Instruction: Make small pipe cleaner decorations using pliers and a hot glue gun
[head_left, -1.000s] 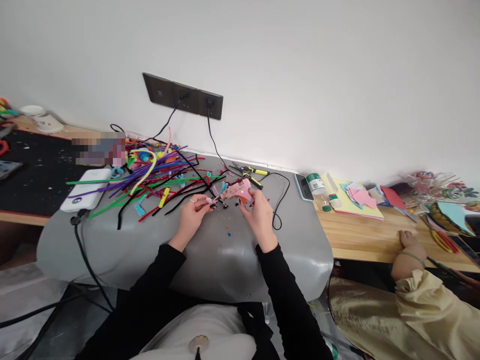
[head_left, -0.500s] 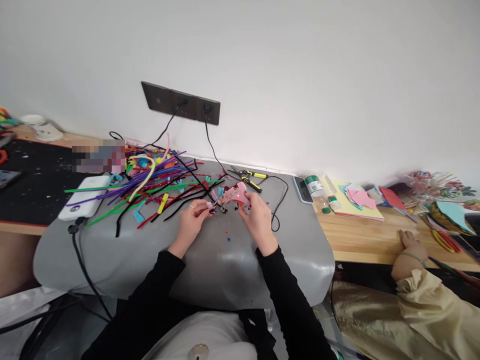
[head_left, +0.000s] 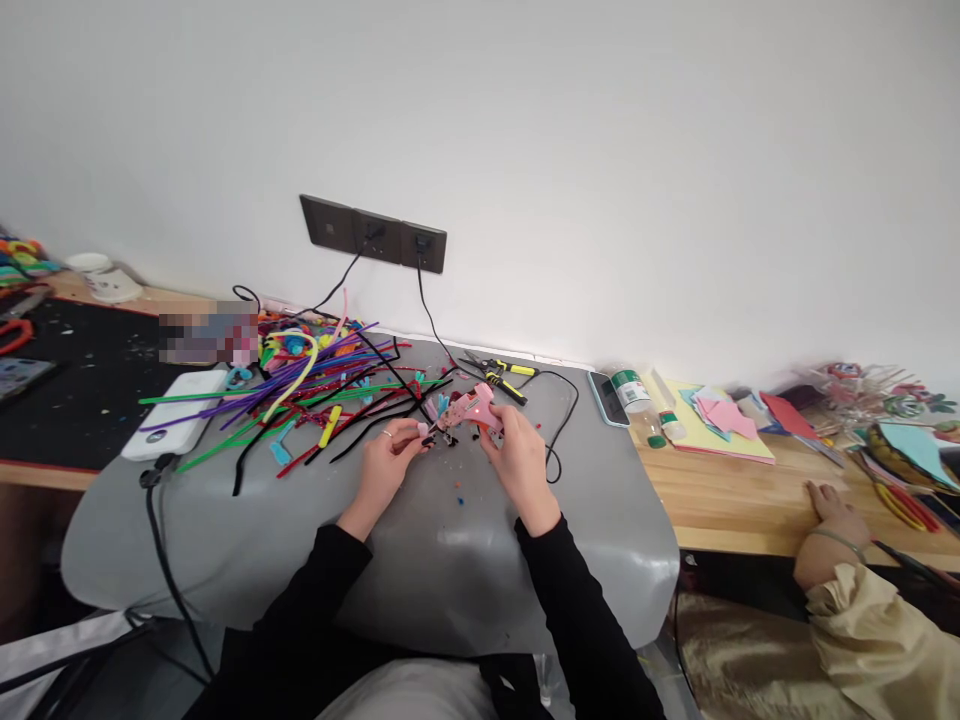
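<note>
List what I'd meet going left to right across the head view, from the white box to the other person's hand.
White box, left hand, pink glue gun, right hand, phone, bottle, yellow paper, other person's hand.

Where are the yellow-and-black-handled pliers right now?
In the head view, just right of centre: the pliers lie on the gray mat, just beyond the pink glue gun in the right hand, near the wall.

Mat point(head_left: 450, 585) front passable; pipe cleaners point(head_left: 270, 386) blk back-L.
</note>
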